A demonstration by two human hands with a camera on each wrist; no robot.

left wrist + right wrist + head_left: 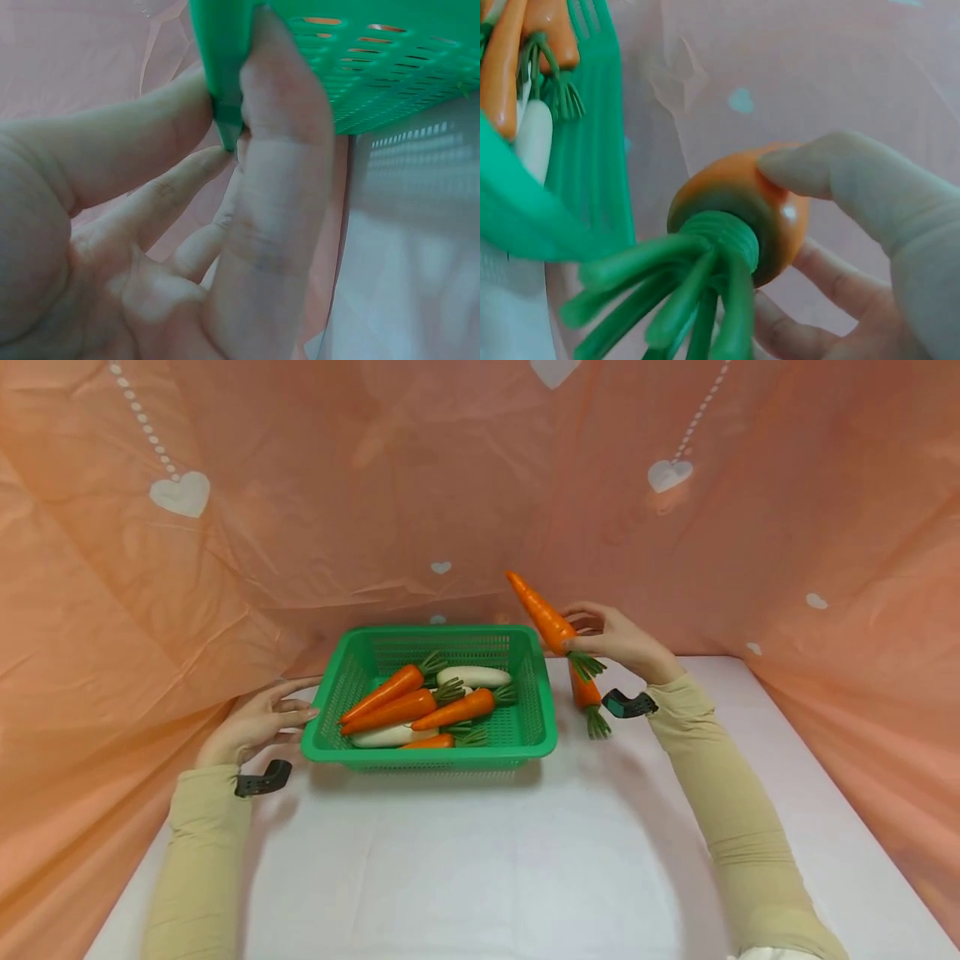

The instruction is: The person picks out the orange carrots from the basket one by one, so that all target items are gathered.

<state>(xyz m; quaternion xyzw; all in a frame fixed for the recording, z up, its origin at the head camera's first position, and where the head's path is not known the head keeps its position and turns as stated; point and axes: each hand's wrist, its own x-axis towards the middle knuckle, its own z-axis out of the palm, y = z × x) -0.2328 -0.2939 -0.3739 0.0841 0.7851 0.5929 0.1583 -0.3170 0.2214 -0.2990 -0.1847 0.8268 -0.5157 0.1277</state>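
Observation:
A green plastic basket holds several orange carrots with green stubs and some white radish-like vegetables. My left hand pinches the basket's left rim; the left wrist view shows the rim between thumb and a finger. Over the basket's right side, my right hand grips a carrot near its leafy end, its tip pointing up and left. In the right wrist view the held carrot's top and green stems face the camera. Below that hand, another carrot lies on the table, partly hidden.
The basket stands on a white-covered table. An orange-pink sheet with white hearts hangs behind and along both sides. Each wrist wears a black strap device.

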